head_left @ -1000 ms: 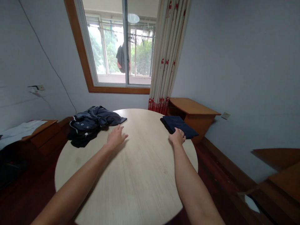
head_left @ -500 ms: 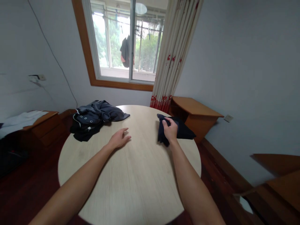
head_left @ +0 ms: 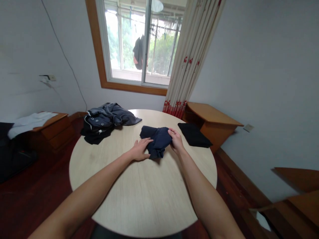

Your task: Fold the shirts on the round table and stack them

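Note:
A dark navy piece of clothing [head_left: 159, 141], bunched and loosely folded, is in the middle of the round table [head_left: 142, 192]. My right hand [head_left: 176, 140] is closed on its right edge, thumb on top, and that side looks slightly raised. My left hand [head_left: 141, 150] touches the garment's left side, fingers lying over the cloth and thumb apart near its lower edge. The garment's exact kind cannot be made out. To the right, a black folded cloth [head_left: 194, 135] lies flat near the table's edge.
A heap of dark grey and black clothes [head_left: 109, 118] sits at the table's back left. Behind the table are a window and a curtain [head_left: 189, 63]. A wooden desk [head_left: 211, 116] stands beyond the right edge, and a low cabinet [head_left: 53, 129] at the left.
My right hand has brought the navy garment leftward from on top of the black folded cloth to the table's middle. My left hand has moved right and now touches it.

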`<state>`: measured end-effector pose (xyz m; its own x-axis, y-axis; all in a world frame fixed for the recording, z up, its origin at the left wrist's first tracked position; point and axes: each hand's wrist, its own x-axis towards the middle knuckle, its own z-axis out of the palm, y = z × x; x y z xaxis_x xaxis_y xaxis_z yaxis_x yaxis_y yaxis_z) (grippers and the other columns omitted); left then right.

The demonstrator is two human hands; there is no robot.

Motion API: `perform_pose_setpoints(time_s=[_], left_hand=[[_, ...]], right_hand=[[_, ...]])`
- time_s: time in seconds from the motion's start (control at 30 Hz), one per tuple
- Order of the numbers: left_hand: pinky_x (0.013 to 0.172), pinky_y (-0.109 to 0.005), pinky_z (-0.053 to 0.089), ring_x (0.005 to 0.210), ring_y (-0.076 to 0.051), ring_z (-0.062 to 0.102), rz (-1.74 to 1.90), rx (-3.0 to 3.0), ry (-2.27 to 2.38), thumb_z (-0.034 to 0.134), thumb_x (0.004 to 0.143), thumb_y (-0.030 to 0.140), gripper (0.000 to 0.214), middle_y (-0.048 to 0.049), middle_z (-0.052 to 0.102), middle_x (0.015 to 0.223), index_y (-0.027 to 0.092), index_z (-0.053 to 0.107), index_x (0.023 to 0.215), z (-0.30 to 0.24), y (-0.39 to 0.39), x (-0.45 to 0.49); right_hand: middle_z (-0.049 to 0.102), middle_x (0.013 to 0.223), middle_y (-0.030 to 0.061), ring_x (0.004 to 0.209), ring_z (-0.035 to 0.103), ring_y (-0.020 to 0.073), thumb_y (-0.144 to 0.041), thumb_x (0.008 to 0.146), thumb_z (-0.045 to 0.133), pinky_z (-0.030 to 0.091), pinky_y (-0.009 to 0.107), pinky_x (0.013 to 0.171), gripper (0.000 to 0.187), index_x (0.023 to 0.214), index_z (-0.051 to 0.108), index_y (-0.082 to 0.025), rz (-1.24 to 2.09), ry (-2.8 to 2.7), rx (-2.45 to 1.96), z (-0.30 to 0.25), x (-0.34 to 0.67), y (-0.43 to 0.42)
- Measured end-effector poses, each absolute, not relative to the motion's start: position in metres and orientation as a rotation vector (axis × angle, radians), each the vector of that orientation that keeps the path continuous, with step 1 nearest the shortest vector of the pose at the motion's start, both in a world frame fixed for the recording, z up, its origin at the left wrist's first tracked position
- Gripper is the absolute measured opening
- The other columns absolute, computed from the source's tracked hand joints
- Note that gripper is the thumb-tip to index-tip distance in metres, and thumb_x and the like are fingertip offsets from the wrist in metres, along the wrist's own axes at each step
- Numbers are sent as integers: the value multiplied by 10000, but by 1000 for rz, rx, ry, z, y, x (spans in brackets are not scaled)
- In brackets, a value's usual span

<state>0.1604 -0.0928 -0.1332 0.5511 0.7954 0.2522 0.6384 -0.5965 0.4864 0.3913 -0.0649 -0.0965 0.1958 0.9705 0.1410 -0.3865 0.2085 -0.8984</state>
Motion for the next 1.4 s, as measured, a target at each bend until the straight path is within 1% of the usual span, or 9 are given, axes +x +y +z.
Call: perform_pose_setpoints(time_s=[0.13, 0.37, 0.5, 0.67, 0.77, 0.9, 1.13, 1.27, 1.4], left_hand=[[1081, -817, -6, 1493, -432, 218, 414, 2430, 1244, 694, 778, 356, 895, -144, 271, 1646, 325, 282, 1572, -126, -93, 158], [1107, -655, 293, 1440, -475, 271, 473, 2452, 1176, 850, 597, 543, 1109, -144, 265, 1645, 286, 360, 1557, -130, -90, 148], [1135, -629, 266, 1391, -431, 364, 635, 2508, 1282, 748, 728, 574, 865, -146, 443, 1532, 246, 474, 1480, -135, -98, 163], [1120, -523, 353, 1287, -310, 512, 764, 2515, 1361, 500, 887, 246, 414, -114, 619, 1342, 223, 635, 1277, -135, -97, 174], [1112, -497, 360, 1271, -298, 522, 785, 2563, 1352, 537, 840, 231, 405, -98, 629, 1330, 223, 648, 1230, -131, -95, 173], [1052, -484, 400, 1171, -316, 562, 691, 2644, 1310, 672, 751, 323, 516, -98, 635, 1292, 204, 621, 1250, -123, -97, 170], [985, -486, 411, 1112, -305, 604, 683, 2578, 1370, 515, 862, 178, 313, -101, 698, 1133, 219, 685, 1121, -111, -100, 173], [995, -455, 424, 1066, -284, 607, 1002, 2368, 1313, 545, 834, 219, 231, -77, 718, 1041, 226, 712, 995, -97, -98, 160], [829, -374, 505, 865, -243, 645, 1375, 1697, 966, 667, 742, 424, 282, -38, 715, 881, 183, 693, 884, -84, -90, 141]], right_hand=[[728, 1049, 48, 921, 691, 201, -492, 667, 827, 571, 313, 789, 603, 1172, 634, -226, 1226, -982, -816, -94, 392, -72], [602, 1359, 69, 1182, 603, 250, -435, 616, 889, 506, 398, 1015, 988, 1477, 425, -293, 1135, -1394, -778, -91, 386, -85], [639, 1285, 98, 1142, 609, 264, -415, 636, 857, 503, 426, 1018, 845, 1385, 513, -231, 1020, -1419, -865, -95, 380, -82], [675, 1141, 59, 1041, 628, 244, -307, 619, 769, 536, 395, 919, 640, 1228, 591, -226, 990, -1345, -938, -98, 383, -76], [683, 1015, 31, 913, 635, 227, -287, 612, 699, 551, 349, 761, 593, 1193, 601, -227, 1042, -1268, -995, -99, 385, -74], [689, 981, 15, 888, 630, 206, -299, 609, 658, 530, 306, 749, 567, 1168, 613, -217, 983, -1162, -981, -98, 393, -67], [719, 987, 3, 880, 674, 179, -253, 642, 644, 547, 277, 764, 524, 1165, 625, -227, 872, -849, -1028, -96, 426, -49], [726, 869, -4, 818, 689, 186, -279, 633, 702, 557, 294, 721, 433, 1058, 660, -209, 932, -858, -1121, -100, 449, -42], [740, 803, 1, 787, 700, 202, -303, 604, 777, 560, 309, 706, 347, 923, 694, -197, 1121, -1065, -1134, -102, 463, -41]])
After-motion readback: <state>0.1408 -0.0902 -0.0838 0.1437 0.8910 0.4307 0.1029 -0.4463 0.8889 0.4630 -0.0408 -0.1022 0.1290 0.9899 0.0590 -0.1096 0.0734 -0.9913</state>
